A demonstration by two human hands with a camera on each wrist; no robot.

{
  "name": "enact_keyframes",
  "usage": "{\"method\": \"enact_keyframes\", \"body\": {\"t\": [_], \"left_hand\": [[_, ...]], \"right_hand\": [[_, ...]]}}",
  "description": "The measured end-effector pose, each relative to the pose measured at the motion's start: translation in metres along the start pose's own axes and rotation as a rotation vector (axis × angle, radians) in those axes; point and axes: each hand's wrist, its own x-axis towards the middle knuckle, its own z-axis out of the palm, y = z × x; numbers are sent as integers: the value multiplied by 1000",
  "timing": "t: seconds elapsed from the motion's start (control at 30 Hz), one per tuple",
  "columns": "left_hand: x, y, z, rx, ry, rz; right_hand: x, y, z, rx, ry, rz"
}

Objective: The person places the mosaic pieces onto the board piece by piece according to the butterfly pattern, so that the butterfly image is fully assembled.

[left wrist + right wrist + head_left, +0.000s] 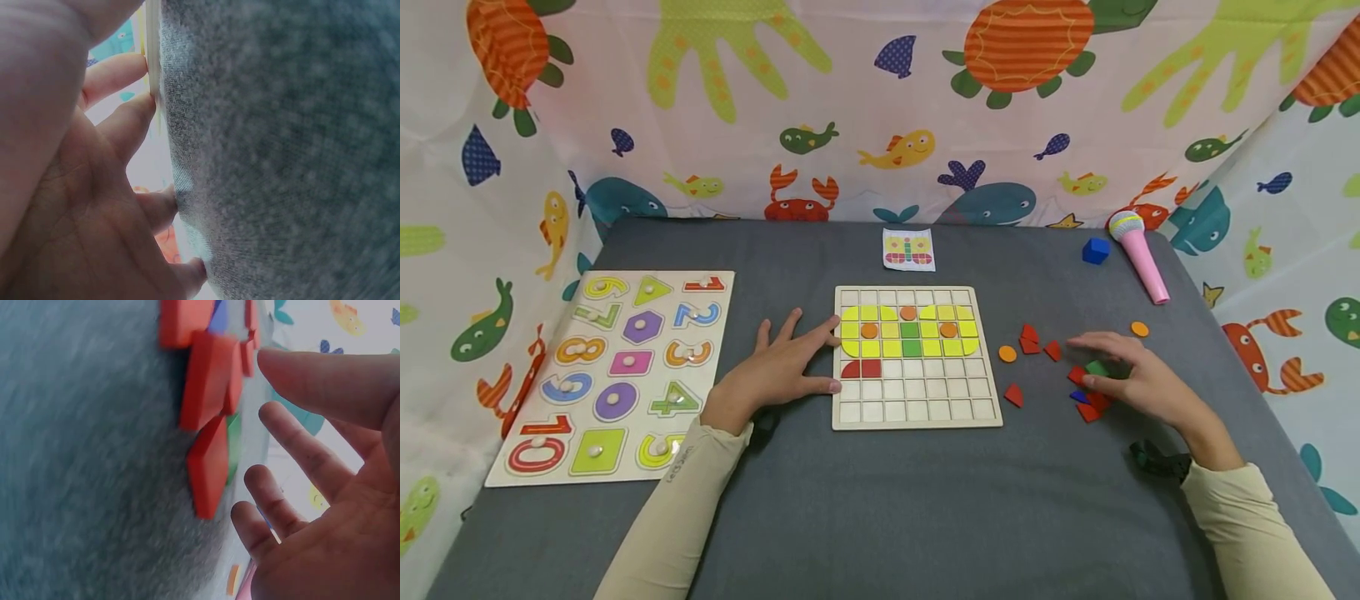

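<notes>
A square wooden grid board [942, 410] lies mid-table, its upper rows filled with yellow, orange and green pieces, plus a red pair at the left below them. My left hand [778, 367] has its fingers spread, with thumb and a fingertip touching the board's left edge. In the left wrist view, fingertips [139, 115] meet that edge. To the right, my right hand [1138, 385] hovers over a loose pile of red pieces [1088, 412], a green piece [1096, 367] and a blue piece [1079, 397]. Nothing shows between its fingers in the right wrist view.
A small pattern card [909, 250] lies behind the board. On the left is a number puzzle board [625, 333]. A blue cube [1096, 251] and a pink toy microphone [1142, 258] sit at the back right. Orange discs [1007, 354] and other red pieces [1014, 395] lie right of the board.
</notes>
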Motion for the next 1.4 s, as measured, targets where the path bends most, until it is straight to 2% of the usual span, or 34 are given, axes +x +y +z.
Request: {"method": "enact_keyframes", "body": {"t": [0.33, 0.7, 0.8, 0.9, 1.0, 1.13, 1.4], "left_hand": [[1, -2, 1, 3, 0, -6], [-1, 2, -1, -7, -1, -1], [-1, 2, -1, -3, -4, -10], [-1, 2, -1, -4, -5, -12], [-1, 2, 0, -5, -1, -6], [-2, 2, -1, -10, 5, -3], [-1, 2, -1, -9, 1, -7]], "right_hand": [[0, 8, 0, -58, 3, 27], [7, 4, 2, -125, 32, 55], [9, 0, 2, -166, 58, 85], [10, -5, 1, -192, 78, 149], [13, -12, 0, -173, 96, 197], [20, -22, 3, -121, 107, 212], [43, -45, 20, -39, 123, 167]]}}
